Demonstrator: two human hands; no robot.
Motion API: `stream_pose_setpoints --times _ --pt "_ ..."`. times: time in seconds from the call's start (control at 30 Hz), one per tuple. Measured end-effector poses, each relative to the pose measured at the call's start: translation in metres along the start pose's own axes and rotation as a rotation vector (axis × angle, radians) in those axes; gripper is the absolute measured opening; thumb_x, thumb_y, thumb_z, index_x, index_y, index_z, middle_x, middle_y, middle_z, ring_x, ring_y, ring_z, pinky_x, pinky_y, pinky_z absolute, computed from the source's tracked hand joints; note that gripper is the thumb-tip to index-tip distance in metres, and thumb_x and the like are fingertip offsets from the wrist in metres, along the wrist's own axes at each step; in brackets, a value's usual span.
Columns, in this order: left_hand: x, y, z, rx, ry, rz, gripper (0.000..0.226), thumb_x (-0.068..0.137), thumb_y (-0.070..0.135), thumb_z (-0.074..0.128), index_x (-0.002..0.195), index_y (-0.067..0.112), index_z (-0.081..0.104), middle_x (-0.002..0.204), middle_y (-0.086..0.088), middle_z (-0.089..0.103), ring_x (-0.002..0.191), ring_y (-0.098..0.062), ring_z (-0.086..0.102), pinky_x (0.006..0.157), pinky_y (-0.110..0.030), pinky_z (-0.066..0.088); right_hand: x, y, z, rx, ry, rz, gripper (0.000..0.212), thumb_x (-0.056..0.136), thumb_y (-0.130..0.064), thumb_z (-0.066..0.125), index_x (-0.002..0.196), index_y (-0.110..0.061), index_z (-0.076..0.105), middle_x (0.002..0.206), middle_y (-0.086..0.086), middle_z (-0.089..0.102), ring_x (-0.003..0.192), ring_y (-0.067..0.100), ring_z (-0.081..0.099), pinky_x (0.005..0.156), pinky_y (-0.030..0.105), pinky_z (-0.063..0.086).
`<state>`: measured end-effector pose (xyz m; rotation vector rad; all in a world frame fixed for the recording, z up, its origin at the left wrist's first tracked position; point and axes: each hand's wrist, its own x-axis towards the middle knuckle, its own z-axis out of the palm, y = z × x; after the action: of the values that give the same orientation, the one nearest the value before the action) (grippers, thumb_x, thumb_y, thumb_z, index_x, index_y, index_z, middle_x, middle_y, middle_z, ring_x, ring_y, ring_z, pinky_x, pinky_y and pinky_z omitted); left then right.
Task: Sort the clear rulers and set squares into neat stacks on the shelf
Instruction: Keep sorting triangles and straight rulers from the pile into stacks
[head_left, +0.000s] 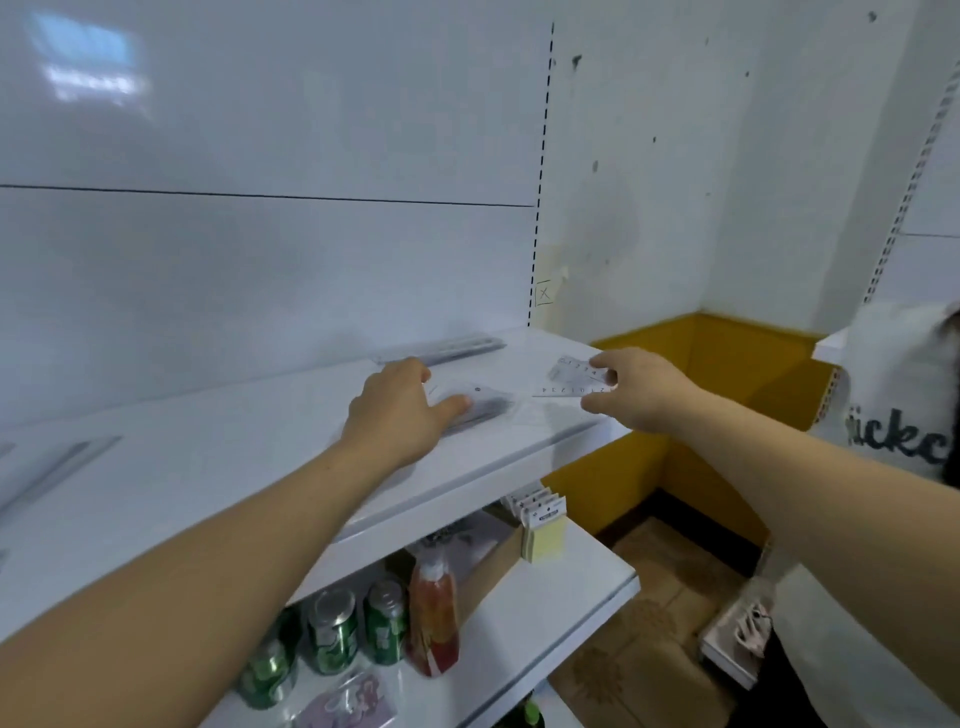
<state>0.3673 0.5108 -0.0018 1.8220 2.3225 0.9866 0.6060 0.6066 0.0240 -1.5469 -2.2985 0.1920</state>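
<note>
Fingers (607, 375) of the right hand (641, 392) pinch a clear ruler (574, 375) at centre right, low over the shelf (208, 467). The left hand (397, 413) clasps the stack (485, 404) at centre. Step in hand: stacking, probably. Next move: align edges, lay flat.

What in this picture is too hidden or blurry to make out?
Head view:
- The clear stack: its count is hidden under the left hand.
- Fine markings on the clear ruler pinched by the right hand: too small.
- Grey shapes at the left edge: cut off.
- Green cans: labels blurred.
</note>
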Motion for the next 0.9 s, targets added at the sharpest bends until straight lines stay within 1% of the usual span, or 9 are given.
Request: stream_pose_setpoints --times 0.07,0.17,0.27,0.3,0.5,0.6,0.7,0.77,0.9 --pt "0.014 0.001 0.010 -0.007 -0.009 -0.041 0.067 0.083 0.061 0.055 0.130 0.013 0.046 0.136 -0.003 0.049 0.121 -0.025 0.048 0.098 -0.042 0.043 0.027 0.011 0.004 -0.019 -0.014 0.016 0.064 0.086 -0.041 0.063 0.142 -0.020 0.041 0.139 0.005 0.049 0.121 0.024 0.049 0.098 0.034 0.043" --pt "0.026 0.002 0.023 0.014 -0.039 -0.102 0.068 0.083 0.063 0.052 0.129 0.014 0.046 0.133 -0.003 0.050 0.117 -0.025 0.050 0.096 -0.041 0.044 0.059 0.027 0.011 -0.034 -0.034 0.040 0.063 0.087 -0.046 0.059 0.142 -0.021 0.042 0.139 0.004 0.050 0.120 0.025 0.050 0.098 0.036 0.043" --pt "0.030 0.003 0.035 0.075 -0.056 -0.129 0.063 0.083 0.065 0.051 0.121 0.015 0.048 0.123 -0.004 0.053 0.107 -0.025 0.053 0.090 -0.040 0.046 0.083 0.044 0.015 -0.040 -0.086 0.047 0.061 0.089 -0.041 0.059 0.142 -0.020 0.040 0.141 0.005 0.047 0.125 0.026 0.046 0.102 0.036 0.039" --pt "0.032 0.003 0.037 0.094 -0.063 -0.134 0.064 0.083 0.066 0.050 0.122 0.016 0.047 0.123 -0.004 0.053 0.106 -0.025 0.053 0.089 -0.040 0.046 0.091 0.049 0.016 -0.033 -0.105 0.038 0.060 0.089 -0.039 0.060 0.142 -0.021 0.040 0.141 0.006 0.047 0.125 0.026 0.046 0.102 0.035 0.038" --pt "0.041 0.008 0.040 0.161 -0.114 -0.188 0.068 0.083 0.067 0.048 0.131 0.019 0.043 0.129 -0.003 0.054 0.112 -0.024 0.053 0.090 -0.036 0.044 0.129 0.067 0.018 0.067 -0.228 -0.059 0.057 0.090 -0.027 0.062 0.142 -0.021 0.040 0.140 0.004 0.048 0.124 0.023 0.047 0.099 0.027 0.034" --pt "0.046 0.011 0.040 0.183 -0.140 -0.211 0.074 0.080 0.069 0.050 0.133 0.019 0.044 0.134 -0.002 0.052 0.116 -0.024 0.051 0.092 -0.034 0.042 0.142 0.074 0.015 0.079 -0.312 -0.086 0.056 0.089 -0.024 0.062 0.141 -0.023 0.041 0.144 0.003 0.043 0.129 0.023 0.043 0.105 0.031 0.032" --pt "0.046 0.013 0.040 0.222 -0.162 -0.197 0.080 0.076 0.069 0.056 0.137 0.018 0.042 0.139 -0.002 0.049 0.120 -0.023 0.050 0.095 -0.033 0.041 0.152 0.080 0.016 0.046 -0.374 -0.110 0.055 0.089 -0.025 0.061 0.140 -0.025 0.042 0.145 0.002 0.041 0.130 0.023 0.040 0.107 0.034 0.031" --pt "0.044 0.014 0.041 0.240 -0.156 -0.189 0.077 0.078 0.064 0.059 0.138 0.018 0.042 0.140 -0.003 0.048 0.122 -0.023 0.049 0.097 -0.032 0.040 0.155 0.082 0.016 0.032 -0.400 -0.126 0.055 0.089 -0.025 0.059 0.141 -0.026 0.041 0.146 0.001 0.040 0.132 0.023 0.039 0.108 0.035 0.030" --pt "0.039 0.017 0.043 0.305 -0.135 -0.166 0.073 0.083 0.062 0.054 0.139 0.019 0.040 0.142 -0.002 0.046 0.124 -0.023 0.047 0.099 -0.033 0.039 0.159 0.081 0.014 0.030 -0.458 -0.138 0.060 0.088 -0.023 0.057 0.145 -0.025 0.036 0.149 0.002 0.037 0.134 0.024 0.037 0.108 0.034 0.029"
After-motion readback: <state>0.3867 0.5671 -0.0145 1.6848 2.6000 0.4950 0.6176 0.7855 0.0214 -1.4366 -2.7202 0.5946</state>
